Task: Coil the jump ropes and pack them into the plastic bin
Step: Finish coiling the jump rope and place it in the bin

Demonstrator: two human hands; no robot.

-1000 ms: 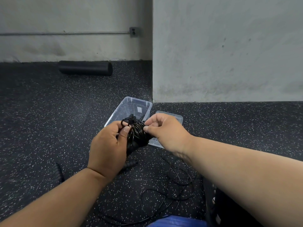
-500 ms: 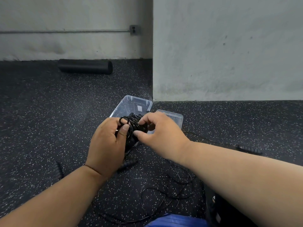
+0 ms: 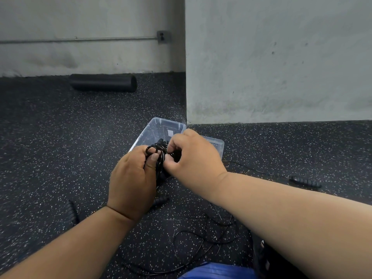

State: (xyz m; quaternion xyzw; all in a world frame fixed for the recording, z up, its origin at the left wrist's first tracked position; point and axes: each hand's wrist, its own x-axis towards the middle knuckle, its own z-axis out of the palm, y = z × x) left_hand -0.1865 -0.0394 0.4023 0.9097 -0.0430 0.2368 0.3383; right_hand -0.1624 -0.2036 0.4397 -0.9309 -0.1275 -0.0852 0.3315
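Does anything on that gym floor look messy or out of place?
Yes. A loose black rope lies tangled on the floor near the person, with one handle flung out to the right, apart from the clear bin. Both hands grip a coiled rope.

Showing black on the coiled jump rope [image 3: 161,156], glossy along its loops. Lying black too: the loose jump rope cord [image 3: 211,236] and ribbed handle [image 3: 306,182]. Staying clear and colourless, the plastic bin [image 3: 159,127] and its lid [image 3: 216,144]. Speckling white over a black rubber floor [image 3: 60,148]. Sitting matte black, the foam roller [image 3: 103,82]. Mottling pale grey across the concrete wall [image 3: 281,57]. Peeking blue at the bottom edge, some fabric [image 3: 217,272].
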